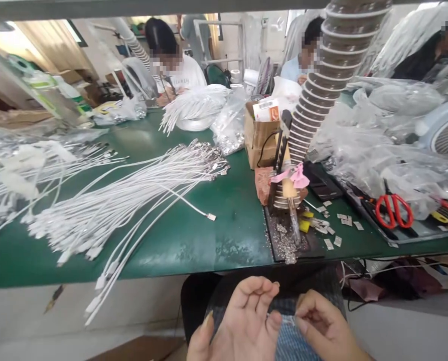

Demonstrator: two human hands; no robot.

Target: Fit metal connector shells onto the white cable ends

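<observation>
My left hand point(242, 316) is held palm up below the table's front edge, fingers apart and slightly curled, with nothing in it. Beside it, my right hand point(323, 321) has thumb and fingers pressed together in a pinch. A whitish wisp shows near those fingertips, too small to name. On the green table point(193, 240), nearest to my hands, a soldering iron with a wooden handle point(289, 188) stands tip down over a dark plate strewn with solder bits point(284, 243). A large bundle of white cables point(133, 205) with metal connectors lies to the left.
A ribbed extraction hose point(332, 75) hangs over the iron. Small metal pieces point(346, 219) and red-handled scissors point(394, 210) lie to the right, near plastic bags point(389, 165). A cardboard box point(259, 138) stands behind. Across the table sits a person in white point(188, 75).
</observation>
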